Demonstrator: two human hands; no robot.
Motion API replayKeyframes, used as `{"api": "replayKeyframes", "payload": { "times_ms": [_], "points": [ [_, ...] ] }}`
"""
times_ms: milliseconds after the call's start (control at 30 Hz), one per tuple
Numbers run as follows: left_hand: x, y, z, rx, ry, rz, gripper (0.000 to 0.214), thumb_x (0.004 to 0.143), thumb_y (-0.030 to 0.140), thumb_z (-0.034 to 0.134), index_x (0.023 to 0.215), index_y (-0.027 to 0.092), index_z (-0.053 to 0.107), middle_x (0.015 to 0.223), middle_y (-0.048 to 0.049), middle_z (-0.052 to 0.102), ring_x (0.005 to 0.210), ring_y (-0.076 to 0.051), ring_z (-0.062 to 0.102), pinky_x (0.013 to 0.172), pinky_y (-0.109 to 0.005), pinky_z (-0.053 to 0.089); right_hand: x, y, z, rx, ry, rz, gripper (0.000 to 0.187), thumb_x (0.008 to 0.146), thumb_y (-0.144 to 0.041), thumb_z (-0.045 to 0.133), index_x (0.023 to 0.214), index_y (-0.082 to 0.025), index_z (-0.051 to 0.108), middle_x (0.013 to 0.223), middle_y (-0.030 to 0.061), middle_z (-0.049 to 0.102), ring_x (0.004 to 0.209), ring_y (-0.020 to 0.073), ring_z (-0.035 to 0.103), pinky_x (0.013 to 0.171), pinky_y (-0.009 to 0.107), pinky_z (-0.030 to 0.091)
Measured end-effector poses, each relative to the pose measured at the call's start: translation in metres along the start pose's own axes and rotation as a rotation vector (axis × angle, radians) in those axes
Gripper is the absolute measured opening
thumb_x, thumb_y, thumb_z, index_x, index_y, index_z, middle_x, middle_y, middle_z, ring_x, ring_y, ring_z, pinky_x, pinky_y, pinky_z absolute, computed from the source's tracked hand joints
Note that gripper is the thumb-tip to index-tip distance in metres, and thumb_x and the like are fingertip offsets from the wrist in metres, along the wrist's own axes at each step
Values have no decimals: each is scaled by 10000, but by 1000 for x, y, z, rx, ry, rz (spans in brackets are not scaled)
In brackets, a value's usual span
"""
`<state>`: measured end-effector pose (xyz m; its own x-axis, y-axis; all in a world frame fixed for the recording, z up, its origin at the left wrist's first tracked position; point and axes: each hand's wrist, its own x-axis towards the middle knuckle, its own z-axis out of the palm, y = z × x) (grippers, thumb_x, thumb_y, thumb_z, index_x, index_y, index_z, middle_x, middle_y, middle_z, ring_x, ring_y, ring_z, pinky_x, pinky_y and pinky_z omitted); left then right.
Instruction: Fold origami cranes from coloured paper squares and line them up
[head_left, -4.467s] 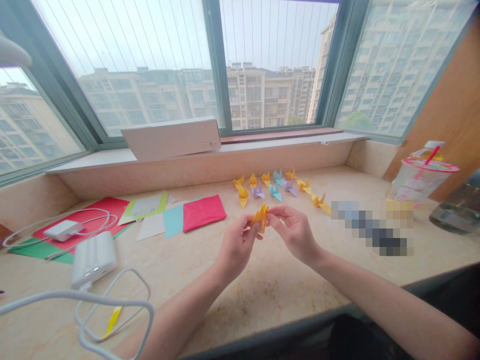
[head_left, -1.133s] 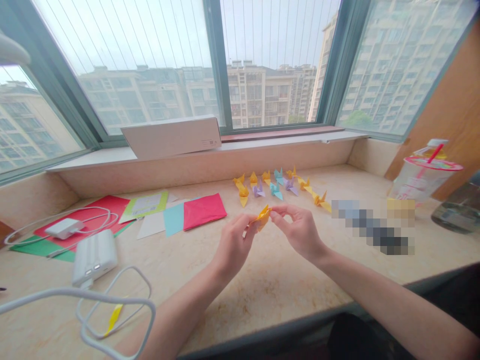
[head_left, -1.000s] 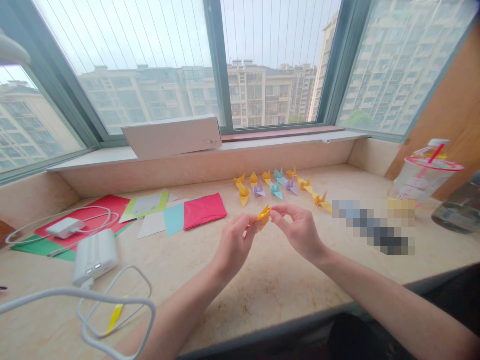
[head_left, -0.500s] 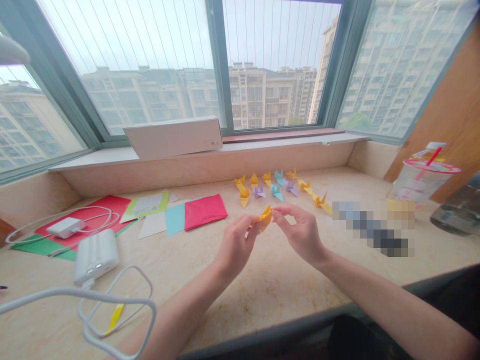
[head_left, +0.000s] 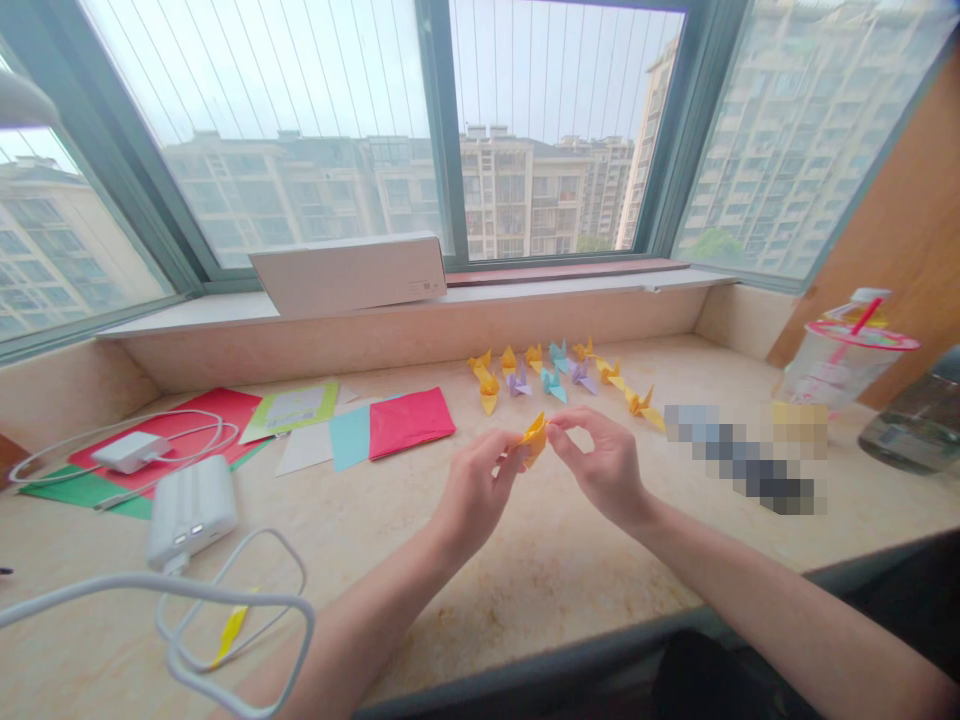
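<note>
A small folded yellow paper crane is held up over the stone ledge, between my two hands. My left hand pinches its left side with thumb and fingers. At its right edge, the thumb and forefinger of my right hand are closed together on a tip that they mostly hide. Just beyond my hands stand several finished paper cranes: yellow ones such as the crane nearest my right hand, light blue ones and purple ones.
To the left lie a red paper packet, light blue paper and red and green sheets. A white power bank with looped cables sits front left. A lidded cup with straw stands right, beside a blurred patch.
My right fingertips have shifted very slightly right along the yellow crane's edge, and the crane shows a little more of its face. The rest looks the same.
</note>
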<state>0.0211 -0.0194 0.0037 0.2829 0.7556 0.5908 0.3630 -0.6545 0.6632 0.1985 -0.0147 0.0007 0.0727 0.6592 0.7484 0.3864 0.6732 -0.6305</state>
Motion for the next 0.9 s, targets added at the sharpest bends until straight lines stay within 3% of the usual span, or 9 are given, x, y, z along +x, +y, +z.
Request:
{"api": "replayKeyframes", "payload": {
  "times_ms": [900],
  "points": [
    [0,5,1,-66,-17,-47,171,949,244,534,849,176,653,761,-26,690,693,-141,666,641,-236,537,-1,2,-1,-22,12,37,173,905,-374,632,846,-228,702,852,34,747,807,209,690,785,350,552]
  ]
}}
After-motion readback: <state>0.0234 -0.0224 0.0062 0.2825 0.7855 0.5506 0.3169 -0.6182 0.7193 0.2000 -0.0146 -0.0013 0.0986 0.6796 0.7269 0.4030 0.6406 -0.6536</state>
